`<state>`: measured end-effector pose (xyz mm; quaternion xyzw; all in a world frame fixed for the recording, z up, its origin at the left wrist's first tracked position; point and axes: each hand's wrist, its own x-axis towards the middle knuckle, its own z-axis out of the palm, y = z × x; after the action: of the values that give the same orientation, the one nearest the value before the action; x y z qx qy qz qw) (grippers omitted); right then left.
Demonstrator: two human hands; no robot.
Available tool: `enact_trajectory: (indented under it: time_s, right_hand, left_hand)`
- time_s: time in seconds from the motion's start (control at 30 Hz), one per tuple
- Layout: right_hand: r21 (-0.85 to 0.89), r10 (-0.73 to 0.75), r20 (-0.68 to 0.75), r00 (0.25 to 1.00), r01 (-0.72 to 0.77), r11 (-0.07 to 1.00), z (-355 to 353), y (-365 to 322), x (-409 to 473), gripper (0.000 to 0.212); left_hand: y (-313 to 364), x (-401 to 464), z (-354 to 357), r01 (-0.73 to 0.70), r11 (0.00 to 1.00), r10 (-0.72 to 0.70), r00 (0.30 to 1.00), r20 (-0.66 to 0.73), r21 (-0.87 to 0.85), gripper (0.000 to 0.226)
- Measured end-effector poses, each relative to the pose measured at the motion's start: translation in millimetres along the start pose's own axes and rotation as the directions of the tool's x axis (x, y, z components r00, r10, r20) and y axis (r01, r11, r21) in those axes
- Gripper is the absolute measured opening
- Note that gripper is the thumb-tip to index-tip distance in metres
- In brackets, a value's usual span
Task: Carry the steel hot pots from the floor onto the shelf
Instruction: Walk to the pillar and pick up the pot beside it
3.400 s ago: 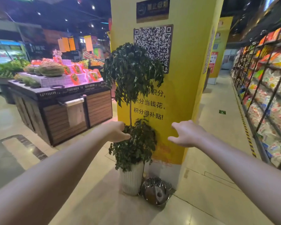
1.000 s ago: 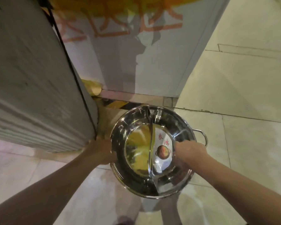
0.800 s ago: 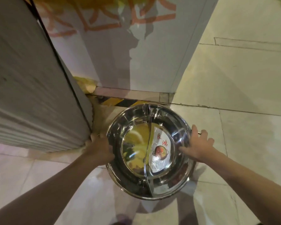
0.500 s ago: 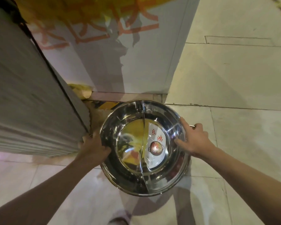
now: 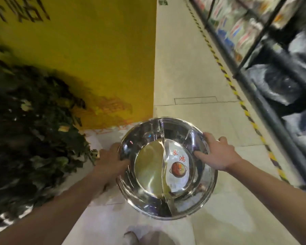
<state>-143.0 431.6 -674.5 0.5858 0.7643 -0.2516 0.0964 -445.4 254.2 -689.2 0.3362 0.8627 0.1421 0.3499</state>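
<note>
This is a shop. On the right runs a long black metal shelf rack (image 5: 265, 103) full of bright packets and shiny wrapped pots. A yellow and black striped line (image 5: 237, 96) on the pale tiled floor (image 5: 184, 76) follows it. A big yellow pillar with dark writing (image 5: 87, 50) stands beside a leafy green plant (image 5: 34, 129).

One steel hot pot (image 5: 167, 167), split by one divider (image 5: 163, 156) into two halves, with one paper label (image 5: 177, 171) in its right half. My two hands grip its rim: one left hand (image 5: 111, 160), one right hand (image 5: 217, 154). One leafy plant (image 5: 34, 121) stands at my left before one yellow pillar (image 5: 95, 50). One shelf unit (image 5: 272, 68) lines the right, edged by one striped floor line (image 5: 237, 96).
</note>
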Motion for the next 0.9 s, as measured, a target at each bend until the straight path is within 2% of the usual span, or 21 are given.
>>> enact_trajectory:
  time_s: [0.1,0.17,0.2,0.3,0.43,0.53,0.67,0.77,0.9]
  right_hand:
    - [0.009,0.029,-0.027,0.999,-0.029,1.000,-112.1,-11.4,-62.7,0.081]
    - [0.013,0.028,-0.054,0.998,-0.027,1.000,-181.0,-20.4,-100.8,0.078]
    - [0.023,0.017,-0.072,0.997,-0.015,1.000,-212.9,-24.1,-117.9,0.076]
    - [0.075,-0.051,-0.148,0.988,0.063,0.995,-302.8,-32.4,-162.5,0.070]
    - [0.060,-0.083,-0.268,0.960,0.103,0.993,-400.2,-44.1,-206.4,0.066]
    - [0.072,-0.084,-0.340,0.937,0.115,0.991,-448.8,-43.6,-236.1,0.063]
    - [0.128,0.024,-0.427,0.904,0.034,0.991,-486.2,-27.7,-274.5,0.085]
    - [0.168,0.088,-0.476,0.875,-0.007,0.986,-501.4,-8.5,-304.6,0.076]
    - [0.225,0.224,-0.532,0.817,-0.119,0.967,-506.0,31.0,-351.8,0.081]
  left_hand:
    - [82.4,-57.4,-77.6,-0.034,0.995,0.035,0.999,0.016,-0.097,0.041]
    - [130.5,-92.2,-131.0,-0.123,0.988,0.123,0.992,-0.003,-0.091,0.014]
    - [153.1,-108.3,-157.8,-0.194,0.978,0.194,0.981,-0.010,-0.082,0.008]
    - [222.2,-151.7,-235.8,-0.348,0.937,0.348,0.937,0.012,0.012,0.028]
    - [299.3,-198.4,-312.8,-0.371,0.927,0.372,0.928,-0.021,0.063,0.023]
    - [346.3,-224.9,-346.0,-0.460,0.881,0.464,0.885,-0.015,0.108,0.022]
    - [402.3,-244.8,-367.9,-0.575,0.791,0.589,0.808,-0.006,0.211,0.035]
    - [439.7,-257.3,-366.7,-0.657,0.724,0.666,0.745,0.034,0.208,0.032]
    - [492.8,-276.9,-339.2,-0.739,0.630,0.747,0.661,0.075,0.238,0.036]
